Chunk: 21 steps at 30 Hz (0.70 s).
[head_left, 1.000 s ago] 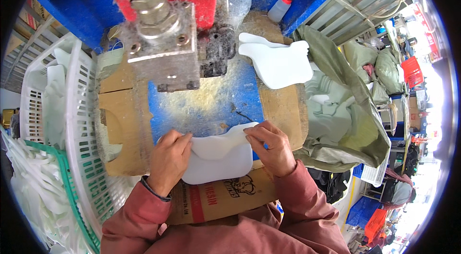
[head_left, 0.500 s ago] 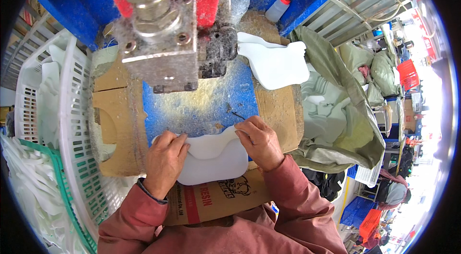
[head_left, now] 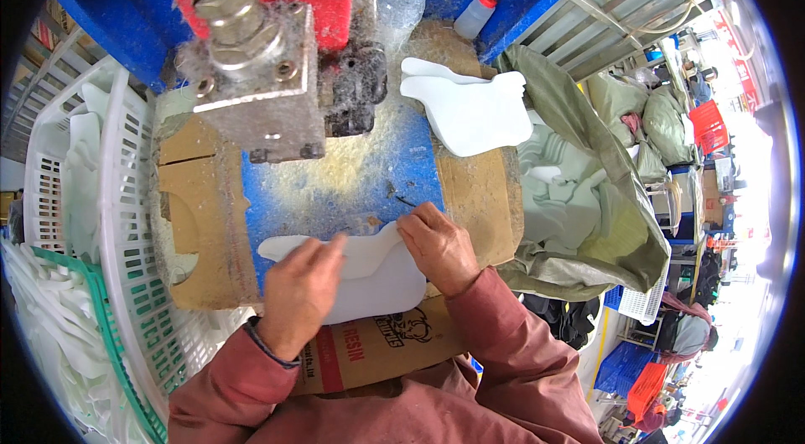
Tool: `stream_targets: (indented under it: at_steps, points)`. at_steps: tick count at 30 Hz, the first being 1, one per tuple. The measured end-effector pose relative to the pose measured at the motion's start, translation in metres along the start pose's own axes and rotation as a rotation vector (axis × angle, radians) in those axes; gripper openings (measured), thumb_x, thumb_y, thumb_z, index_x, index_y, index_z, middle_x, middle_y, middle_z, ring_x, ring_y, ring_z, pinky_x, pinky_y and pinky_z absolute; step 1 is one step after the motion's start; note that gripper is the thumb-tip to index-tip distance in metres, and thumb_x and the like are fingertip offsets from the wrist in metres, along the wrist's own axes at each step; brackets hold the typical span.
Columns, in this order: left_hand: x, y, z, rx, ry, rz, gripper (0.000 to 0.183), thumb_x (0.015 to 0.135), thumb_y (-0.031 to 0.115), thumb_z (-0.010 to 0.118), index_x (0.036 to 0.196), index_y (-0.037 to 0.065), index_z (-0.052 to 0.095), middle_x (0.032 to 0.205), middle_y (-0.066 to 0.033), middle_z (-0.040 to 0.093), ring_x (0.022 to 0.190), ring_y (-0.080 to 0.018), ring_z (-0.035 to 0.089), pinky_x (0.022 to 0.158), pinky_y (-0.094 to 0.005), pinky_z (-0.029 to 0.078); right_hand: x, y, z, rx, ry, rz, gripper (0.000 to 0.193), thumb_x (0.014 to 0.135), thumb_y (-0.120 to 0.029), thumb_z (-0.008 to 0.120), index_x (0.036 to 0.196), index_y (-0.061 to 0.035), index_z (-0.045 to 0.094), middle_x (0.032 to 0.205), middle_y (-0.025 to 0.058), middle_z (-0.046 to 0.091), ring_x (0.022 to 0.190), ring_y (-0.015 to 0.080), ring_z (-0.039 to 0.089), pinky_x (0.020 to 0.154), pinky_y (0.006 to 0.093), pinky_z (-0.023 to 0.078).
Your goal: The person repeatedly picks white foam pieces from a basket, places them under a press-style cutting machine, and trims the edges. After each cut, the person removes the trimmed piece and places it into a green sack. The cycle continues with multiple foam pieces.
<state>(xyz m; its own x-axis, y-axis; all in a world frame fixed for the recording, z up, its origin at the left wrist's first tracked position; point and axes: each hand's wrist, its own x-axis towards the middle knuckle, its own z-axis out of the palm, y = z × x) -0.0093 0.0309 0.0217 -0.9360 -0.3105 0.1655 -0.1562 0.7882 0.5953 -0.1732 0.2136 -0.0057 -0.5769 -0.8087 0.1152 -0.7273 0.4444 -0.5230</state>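
Note:
A flat white cut-out piece (head_left: pixel 377 289) with a wavy upper edge lies at the near edge of the work surface. Along that edge, a narrower white strip (head_left: pixel 283 246) overlaps it or forms part of it; I cannot tell which. My right hand (head_left: pixel 440 249) pinches the upper right corner between thumb and fingers. Over the left part is my left hand (head_left: pixel 300 289), its fingers smeared by motion, so their grip cannot be made out. Farther right, similar white pieces (head_left: pixel 478 117) lie stacked on brown cardboard (head_left: pixel 478 192).
A red machine head with a metal block (head_left: pixel 260 113) overhangs the dusty blue board (head_left: pixel 344 201). White baskets (head_left: pixel 126 184) holding white pieces stand left. On the right, a green sack (head_left: pixel 620 218) holds more pieces. A red-tipped squeeze bottle (head_left: pixel 478 15) and a clear bottle (head_left: pixel 402 0) stand behind.
My left hand has come off the piece's upper left corner and moved right across it, uncovering the strip's left end. My right hand keeps its pinch. The whole view has shifted slightly.

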Motion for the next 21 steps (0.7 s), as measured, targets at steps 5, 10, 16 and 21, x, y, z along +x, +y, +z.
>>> stream_targets:
  at_steps: [5, 10, 16, 21]
  points:
    - [0.019, 0.023, 0.037, -0.082, -0.127, 0.083, 0.036, 0.089, 0.009, 0.075, 0.125, 0.005, 0.069, 0.087, -0.0104, 0.062, 0.077, -0.0313, 0.067, 0.066, -0.042, 0.056, -0.006, -0.004, -0.008, 0.062, 0.117, 0.058, 0.016, 0.091, -0.003, 0.073, 0.107, -0.0034, 0.071, 0.099, 0.0121, 0.066, 0.082, 0.0305, 0.069, 0.068, 0.0391, 0.057]
    - [0.019, 0.019, 0.049, -0.032, -0.122, 0.095, 0.038, 0.088, 0.008, 0.075, 0.125, 0.004, 0.07, 0.087, -0.0097, 0.06, 0.08, -0.0294, 0.067, 0.066, -0.0407, 0.056, -0.021, -0.001, -0.017, 0.288, 0.178, 0.189, 0.019, 0.093, 0.0, 0.073, 0.111, -0.001, 0.071, 0.097, 0.0115, 0.068, 0.08, 0.02, 0.067, 0.069, 0.0319, 0.054]
    - [0.018, 0.022, 0.051, 0.004, -0.123, 0.096, 0.039, 0.087, 0.006, 0.076, 0.125, 0.002, 0.07, 0.088, -0.0093, 0.059, 0.08, -0.0275, 0.066, 0.066, -0.0391, 0.056, -0.027, 0.002, -0.013, 0.456, 0.184, 0.397, 0.018, 0.093, -0.003, 0.074, 0.111, -0.0018, 0.072, 0.095, 0.0109, 0.069, 0.077, 0.0183, 0.067, 0.07, 0.0318, 0.054]
    - [0.019, 0.022, 0.051, 0.027, -0.128, 0.105, 0.032, 0.091, 0.009, 0.07, 0.123, 0.002, 0.071, 0.089, -0.0073, 0.058, 0.08, -0.025, 0.066, 0.067, -0.0373, 0.056, -0.029, 0.009, -0.011, 0.525, 0.175, 0.458, 0.019, 0.093, -0.004, 0.075, 0.111, -0.0014, 0.071, 0.092, 0.0113, 0.069, 0.076, 0.0197, 0.068, 0.071, 0.031, 0.054]
